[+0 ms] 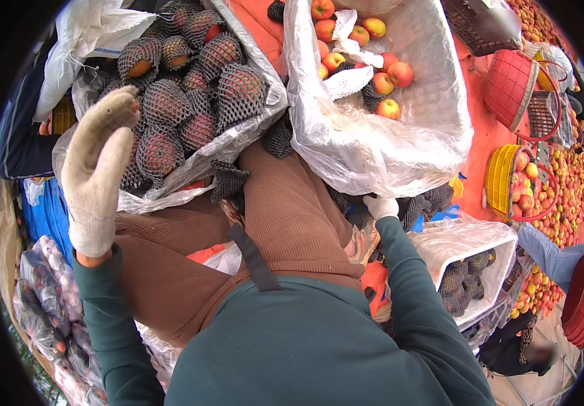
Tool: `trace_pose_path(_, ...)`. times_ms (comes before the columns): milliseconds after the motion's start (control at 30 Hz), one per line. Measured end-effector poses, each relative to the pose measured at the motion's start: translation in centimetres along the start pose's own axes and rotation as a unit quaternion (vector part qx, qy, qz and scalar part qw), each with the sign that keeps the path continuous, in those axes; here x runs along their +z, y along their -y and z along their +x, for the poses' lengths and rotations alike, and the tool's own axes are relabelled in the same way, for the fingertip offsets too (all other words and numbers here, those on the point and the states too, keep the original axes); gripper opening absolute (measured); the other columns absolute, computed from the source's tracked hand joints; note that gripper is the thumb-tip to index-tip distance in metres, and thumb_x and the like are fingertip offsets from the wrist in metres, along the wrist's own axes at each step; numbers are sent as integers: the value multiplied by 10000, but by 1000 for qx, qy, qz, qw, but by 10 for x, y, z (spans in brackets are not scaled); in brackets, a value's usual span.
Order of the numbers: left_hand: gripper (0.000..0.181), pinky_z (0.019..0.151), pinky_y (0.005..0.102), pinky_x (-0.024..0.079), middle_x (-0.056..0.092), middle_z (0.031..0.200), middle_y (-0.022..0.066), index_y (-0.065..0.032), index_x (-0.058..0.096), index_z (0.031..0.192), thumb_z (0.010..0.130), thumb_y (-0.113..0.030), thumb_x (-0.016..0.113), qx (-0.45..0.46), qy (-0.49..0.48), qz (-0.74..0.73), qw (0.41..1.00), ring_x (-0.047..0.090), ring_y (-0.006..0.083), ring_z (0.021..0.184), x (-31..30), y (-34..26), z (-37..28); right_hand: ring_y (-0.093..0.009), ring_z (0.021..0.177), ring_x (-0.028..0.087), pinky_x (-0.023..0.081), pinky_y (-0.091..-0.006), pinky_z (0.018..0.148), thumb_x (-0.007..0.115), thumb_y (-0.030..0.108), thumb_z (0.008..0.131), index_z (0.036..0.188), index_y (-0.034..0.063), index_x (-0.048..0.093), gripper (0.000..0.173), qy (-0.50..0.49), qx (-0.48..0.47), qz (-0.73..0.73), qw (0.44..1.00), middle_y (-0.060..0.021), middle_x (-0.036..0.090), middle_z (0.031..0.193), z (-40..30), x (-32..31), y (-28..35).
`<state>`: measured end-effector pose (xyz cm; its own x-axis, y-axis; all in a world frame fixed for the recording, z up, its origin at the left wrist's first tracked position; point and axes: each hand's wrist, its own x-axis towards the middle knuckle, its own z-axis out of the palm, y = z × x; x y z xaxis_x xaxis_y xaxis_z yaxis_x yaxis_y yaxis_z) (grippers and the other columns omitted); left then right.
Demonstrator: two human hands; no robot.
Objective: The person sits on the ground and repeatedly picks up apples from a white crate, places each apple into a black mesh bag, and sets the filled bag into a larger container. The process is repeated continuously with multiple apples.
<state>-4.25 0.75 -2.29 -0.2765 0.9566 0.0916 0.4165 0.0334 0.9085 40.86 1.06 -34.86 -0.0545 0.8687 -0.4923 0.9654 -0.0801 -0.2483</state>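
Observation:
My left hand [96,162], in a whitish knit glove, is raised at the left edge of a plastic-lined crate; its fingers are curved and apart, with nothing seen between them. That crate holds many apples in black foam nets [164,101]. My right hand [381,207], also gloved, reaches under the front edge of a second plastic-lined crate [439,127], among loose black foam nets [424,203]; its fingertips are hidden. Inside the second crate are several bare apples [400,74] and white foam nets [350,82].
A white lined crate of netted apples [505,238] stands at the right. Beyond are a red basket [509,89], a yellow basket of apples [500,182] and a large apple heap [571,188]. Bagged apples [38,304] lie at lower left. Other people are near both edges.

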Motion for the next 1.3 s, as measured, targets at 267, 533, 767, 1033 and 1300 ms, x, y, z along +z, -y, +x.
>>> trace_pose_path(267,227,818,243,434,570,1043,75,32,574,1041,822,0,524,-137,204,-186,951,532,112,916,60,-5,-120,-269,957,593,440,-314,855,604,237,781,1088,-3,585,390,38,-145,144,978,-174,614,1032,-56,-78,47)
trace_pose_path(533,494,921,312,422,514,1217,130,-22,427,1268,795,-56,564,-71,98,-138,983,518,187,1089,81,-13,-151,-100,852,545,446,-244,796,542,33,827,1097,-68,521,290,185,-143,607,759,-72,599,970,-145,-165,160)
trace_pose_path(767,325,849,254,444,570,1029,61,27,478,1169,870,-93,517,-157,89,-353,918,529,103,939,59,1,-161,-104,865,552,457,-248,793,564,63,831,1134,-52,504,329,218,-249,600,728,-76,595,1014,-194,-174,223)
trace_pose_path(1033,403,1036,343,298,370,1355,151,-8,451,1258,856,-33,448,84,160,-287,941,392,236,1237,32,-3,-160,-155,936,570,455,-264,834,472,77,896,1134,-11,504,256,236,-264,666,657,-129,559,1117,-189,-167,271)
trace_pose_path(1300,412,927,318,404,502,1201,155,2,468,1222,812,-29,484,74,52,-101,991,516,250,1093,32,7,-152,-79,840,548,447,-218,756,591,111,851,1058,4,553,236,425,-204,590,656,-23,584,958,-163,-148,281)
